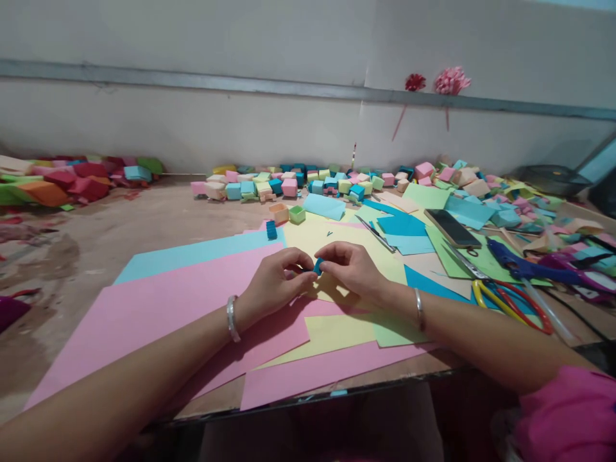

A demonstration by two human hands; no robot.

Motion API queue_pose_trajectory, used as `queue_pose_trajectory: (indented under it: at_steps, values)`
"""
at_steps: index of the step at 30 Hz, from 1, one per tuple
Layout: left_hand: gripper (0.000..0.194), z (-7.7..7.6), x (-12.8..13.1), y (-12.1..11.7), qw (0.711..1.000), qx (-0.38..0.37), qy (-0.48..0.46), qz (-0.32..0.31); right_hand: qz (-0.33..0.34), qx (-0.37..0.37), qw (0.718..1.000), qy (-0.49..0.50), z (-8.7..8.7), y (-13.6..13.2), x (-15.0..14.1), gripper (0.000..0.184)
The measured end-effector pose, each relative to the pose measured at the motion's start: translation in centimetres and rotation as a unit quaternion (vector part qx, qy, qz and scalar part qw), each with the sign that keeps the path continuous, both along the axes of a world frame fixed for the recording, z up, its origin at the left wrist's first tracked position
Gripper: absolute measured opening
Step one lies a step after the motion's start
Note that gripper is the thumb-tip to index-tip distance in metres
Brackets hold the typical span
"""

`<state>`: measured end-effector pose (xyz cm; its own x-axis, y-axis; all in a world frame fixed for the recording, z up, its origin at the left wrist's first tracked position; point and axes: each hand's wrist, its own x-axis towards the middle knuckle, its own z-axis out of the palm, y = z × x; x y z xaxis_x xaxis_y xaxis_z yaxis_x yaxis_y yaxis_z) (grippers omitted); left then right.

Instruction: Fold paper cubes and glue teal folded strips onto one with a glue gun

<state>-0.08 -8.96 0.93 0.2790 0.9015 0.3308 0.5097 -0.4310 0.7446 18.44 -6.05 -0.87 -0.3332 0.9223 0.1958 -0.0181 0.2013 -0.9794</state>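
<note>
Between my fingertips is a small piece of blue paper [318, 265], pinched from both sides above the yellow sheet [380, 256]. My left hand [282, 279] closes thumb and fingers on its left edge, and my right hand [353, 269] grips it from the right. Much of the piece is hidden by my fingers, so its exact shape cannot be made out. Just beyond my hands lie a ridged blue paper piece [272, 230], an open orange paper box [278, 213] and an open green paper box [297, 214].
Pink sheets [158, 314] spread under my left arm. To the right lie scissors with red and yellow handles [510, 305], a phone [452, 228], a blue glue gun [524, 260] and slim metal scissors or tweezers [376, 233]. Small paper boxes [289, 187] line the wall.
</note>
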Motion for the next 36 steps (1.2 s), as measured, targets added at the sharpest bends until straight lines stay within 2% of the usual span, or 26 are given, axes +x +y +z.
queue_pose_trajectory:
  at_steps: [4, 7, 9, 11, 13, 16, 18, 25, 36]
  values:
    - [0.01, -0.4, 0.0, 0.2, 0.999, 0.029, 0.023, -0.006, -0.012, 0.006, 1.0, 0.002, -0.1, 0.0, 0.0, 0.019]
    - [0.012, -0.4, 0.0, 0.3, 0.998, 0.054, 0.032, -0.024, -0.023, 0.009, 0.999, -0.04, 0.0, 0.0, 0.0, 0.012]
    - [0.013, -0.4, 0.1, 0.3, 0.997, 0.061, 0.031, -0.032, -0.034, 0.036, 0.996, -0.074, 0.1, 0.0, 0.1, 0.007]
    - [0.014, -0.3, 0.1, 0.2, 0.997, 0.064, 0.028, -0.037, -0.054, 0.098, 0.987, -0.114, 0.2, -0.2, 0.2, 0.008]
    - [0.015, -0.2, 0.1, 0.2, 0.997, 0.062, 0.026, -0.04, -0.077, 0.194, 0.964, -0.162, 0.3, -0.3, 0.3, 0.01]
    - [0.015, -0.2, 0.2, 0.1, 0.997, 0.067, 0.024, -0.035, -0.095, 0.35, 0.906, -0.22, 0.4, -0.5, 0.4, 0.018]
    - [0.014, -0.2, 0.2, 0.1, 0.996, 0.078, 0.017, -0.032, -0.097, 0.415, 0.874, -0.236, 0.4, -0.5, 0.4, 0.021]
    - [0.012, -0.4, 0.2, 0.1, 0.994, 0.1, -0.006, -0.036, -0.081, 0.497, 0.81, -0.301, 0.0, -0.5, 0.7, 0.03]
    - [0.01, -0.4, 0.2, 0.1, 0.994, 0.102, -0.041, -0.023, -0.067, 0.621, 0.697, -0.353, 0.0, -0.5, 1.1, 0.025]
